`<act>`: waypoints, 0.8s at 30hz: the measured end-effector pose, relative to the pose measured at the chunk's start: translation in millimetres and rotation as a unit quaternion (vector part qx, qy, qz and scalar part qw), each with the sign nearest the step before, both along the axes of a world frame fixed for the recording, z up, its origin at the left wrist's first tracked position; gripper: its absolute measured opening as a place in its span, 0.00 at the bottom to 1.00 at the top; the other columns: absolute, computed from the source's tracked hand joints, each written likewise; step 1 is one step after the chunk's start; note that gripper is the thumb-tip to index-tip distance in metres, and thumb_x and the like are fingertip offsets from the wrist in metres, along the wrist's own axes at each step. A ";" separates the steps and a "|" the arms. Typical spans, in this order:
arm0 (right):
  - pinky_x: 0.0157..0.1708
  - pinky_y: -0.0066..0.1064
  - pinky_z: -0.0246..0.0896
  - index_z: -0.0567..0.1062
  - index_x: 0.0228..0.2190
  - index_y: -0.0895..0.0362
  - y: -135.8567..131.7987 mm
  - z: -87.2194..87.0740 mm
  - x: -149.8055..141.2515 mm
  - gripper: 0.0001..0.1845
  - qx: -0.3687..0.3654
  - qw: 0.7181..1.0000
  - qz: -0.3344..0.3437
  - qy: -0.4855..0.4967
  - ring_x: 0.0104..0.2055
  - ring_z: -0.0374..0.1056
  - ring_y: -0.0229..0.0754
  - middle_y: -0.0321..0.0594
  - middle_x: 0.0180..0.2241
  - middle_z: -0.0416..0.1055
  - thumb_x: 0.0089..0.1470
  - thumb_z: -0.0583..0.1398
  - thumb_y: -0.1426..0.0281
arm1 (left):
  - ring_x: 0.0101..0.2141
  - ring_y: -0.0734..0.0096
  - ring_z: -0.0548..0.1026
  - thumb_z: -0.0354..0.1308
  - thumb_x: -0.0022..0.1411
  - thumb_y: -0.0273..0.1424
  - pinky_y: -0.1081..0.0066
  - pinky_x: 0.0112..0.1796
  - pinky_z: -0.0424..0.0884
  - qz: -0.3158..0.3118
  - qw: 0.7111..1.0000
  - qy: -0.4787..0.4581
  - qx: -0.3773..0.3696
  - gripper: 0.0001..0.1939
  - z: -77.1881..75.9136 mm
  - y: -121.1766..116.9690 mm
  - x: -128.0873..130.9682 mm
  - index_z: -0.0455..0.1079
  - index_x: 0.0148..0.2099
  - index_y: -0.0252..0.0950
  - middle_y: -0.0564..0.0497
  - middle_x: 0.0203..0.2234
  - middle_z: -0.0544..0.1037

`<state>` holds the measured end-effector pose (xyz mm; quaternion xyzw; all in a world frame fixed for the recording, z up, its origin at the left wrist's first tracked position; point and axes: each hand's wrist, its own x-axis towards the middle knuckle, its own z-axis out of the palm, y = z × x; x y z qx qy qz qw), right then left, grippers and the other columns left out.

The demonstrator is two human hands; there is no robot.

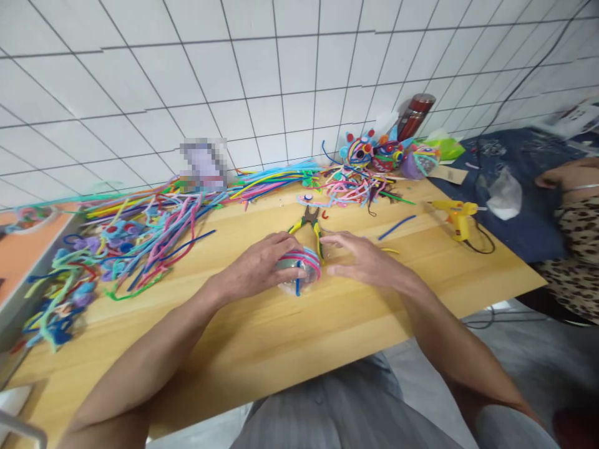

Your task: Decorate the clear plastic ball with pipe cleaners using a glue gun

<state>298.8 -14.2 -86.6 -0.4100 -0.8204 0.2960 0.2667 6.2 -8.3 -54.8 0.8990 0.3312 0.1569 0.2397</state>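
Observation:
My left hand (262,267) grips a clear round ball (290,285) from its left side and top. Pink, red and blue pipe cleaners wrap the ball's upper part, and a short blue pipe cleaner (298,284) stands against its front. To the right of the ball, my right hand (358,262) is held apart from it, thumb and fingers spread with nothing seen between them. Just beyond the ball lie pliers (312,218) with yellow and black handles, jaws pointing to the wall; the left handle is partly hidden behind my left hand.
Loose pipe cleaners (173,234) spread across the table's left and back. Decorated balls (358,153) and a red thermos (416,115) stand by the tiled wall. A yellow glue gun (461,218) with its cord lies at right. Another person's arm (573,174) rests beyond it.

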 end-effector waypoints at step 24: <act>0.53 0.51 0.70 0.80 0.42 0.54 2.9 -60.5 108.2 0.12 0.209 0.937 -0.199 -0.196 0.48 0.75 0.57 0.49 0.42 0.80 0.65 0.58 0.63 | 0.56 0.57 0.77 0.57 0.72 0.44 0.62 0.54 0.72 -0.001 0.997 0.071 -0.031 0.20 15.9 -11.0 4.0 0.65 0.61 0.42 0.45 0.56 0.76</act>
